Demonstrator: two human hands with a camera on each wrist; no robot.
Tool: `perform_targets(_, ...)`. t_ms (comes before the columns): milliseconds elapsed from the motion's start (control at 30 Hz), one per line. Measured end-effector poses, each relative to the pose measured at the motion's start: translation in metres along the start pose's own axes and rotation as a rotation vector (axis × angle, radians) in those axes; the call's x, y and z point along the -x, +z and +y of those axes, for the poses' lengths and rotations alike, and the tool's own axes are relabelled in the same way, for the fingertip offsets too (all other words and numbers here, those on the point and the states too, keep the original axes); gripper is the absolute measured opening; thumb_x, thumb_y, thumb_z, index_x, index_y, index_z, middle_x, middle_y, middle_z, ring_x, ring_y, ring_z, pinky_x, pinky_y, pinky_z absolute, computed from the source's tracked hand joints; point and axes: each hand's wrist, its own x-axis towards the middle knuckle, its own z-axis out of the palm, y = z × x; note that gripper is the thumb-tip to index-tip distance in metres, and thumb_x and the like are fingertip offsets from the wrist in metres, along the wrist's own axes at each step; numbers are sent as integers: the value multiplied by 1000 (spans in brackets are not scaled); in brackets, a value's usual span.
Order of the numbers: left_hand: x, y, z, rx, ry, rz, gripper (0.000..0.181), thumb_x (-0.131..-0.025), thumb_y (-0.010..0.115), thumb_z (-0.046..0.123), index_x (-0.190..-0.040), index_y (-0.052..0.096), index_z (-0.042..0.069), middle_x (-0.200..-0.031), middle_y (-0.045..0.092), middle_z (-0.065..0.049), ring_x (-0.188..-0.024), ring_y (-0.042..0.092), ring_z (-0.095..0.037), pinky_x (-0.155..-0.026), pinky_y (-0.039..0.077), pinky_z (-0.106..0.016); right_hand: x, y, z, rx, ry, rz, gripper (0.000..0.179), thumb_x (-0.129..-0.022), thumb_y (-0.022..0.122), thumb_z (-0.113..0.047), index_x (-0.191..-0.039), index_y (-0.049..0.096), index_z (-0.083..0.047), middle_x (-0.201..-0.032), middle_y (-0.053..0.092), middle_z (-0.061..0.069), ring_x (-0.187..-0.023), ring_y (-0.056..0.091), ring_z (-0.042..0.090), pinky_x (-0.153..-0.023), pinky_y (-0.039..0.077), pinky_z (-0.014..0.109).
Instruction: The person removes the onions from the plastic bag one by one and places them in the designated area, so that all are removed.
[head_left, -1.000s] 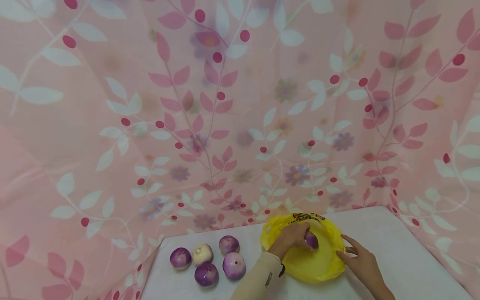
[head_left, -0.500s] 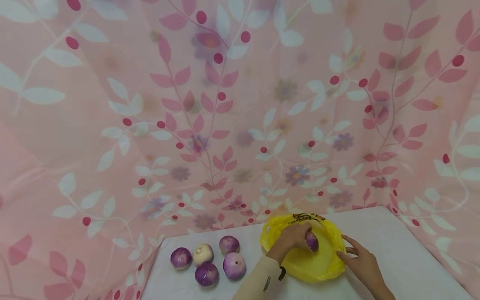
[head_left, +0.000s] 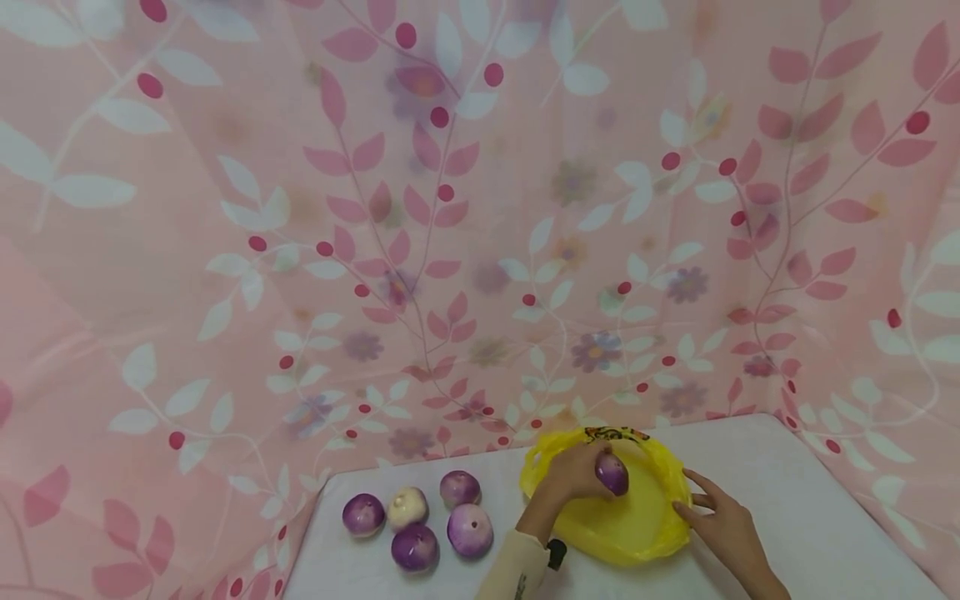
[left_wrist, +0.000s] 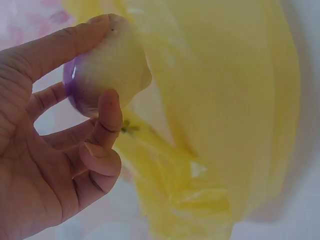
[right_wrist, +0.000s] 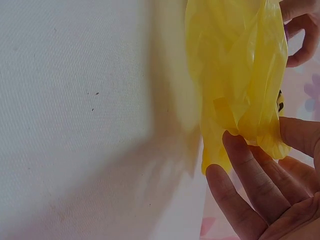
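In the head view my left hand [head_left: 576, 475] is over the mouth of a yellow plastic bag [head_left: 600, 537] and holds a glossy purple onion [head_left: 612, 474]. The left wrist view shows this onion [left_wrist: 117, 62] with a cream side, a purple side and a small pointed end, pinched between thumb and fingers. My right hand [head_left: 723, 525] pinches the bag's right rim; in the right wrist view the thumb is on one side of the plastic [right_wrist: 240, 75] and fingers on the other. The bag's mouth stands wide, facing up.
Several more onions [head_left: 470, 531] lie in a loose group on the white-covered table [head_left: 810, 500], left of the bag. One [head_left: 407, 507] shows its cream side up. A pink floral curtain [head_left: 480, 250] hangs behind and beside the table.
My left hand has shifted slightly left and up with the onion, which now shows more fully above the bag's inside. My right hand stays on the rim.
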Motion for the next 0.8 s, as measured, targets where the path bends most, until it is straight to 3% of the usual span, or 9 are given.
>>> perform_targets(300,16,-18,-14,16,9,85,69,-66,91,41,-125,59,32,-108,59,12,-96,56,-6,-79,51,-32,0,1,1,-5,0,8,71,-87,76,-32,-143,45,-1,-112,65,30,-101,64,46,-67,58,41)
perform_targets(500,22,-24,-24,14,19,114,67,-65,92,40,-122,60,32,-104,59,8,-92,56,-9,-75,50,-32,1,0,-2,-12,4,7,70,-87,76,-30,-143,45,-1,-112,65,31,-97,65,44,-66,58,41)
perform_targets(800,36,-38,-37,102,78,133,61,-66,91,40,-118,59,33,-103,59,12,-94,56,-7,-74,50,-32,2,-3,-2,-5,11,9,70,-87,75,-33,-143,45,-1,-114,64,32,-96,66,43,-66,58,41)
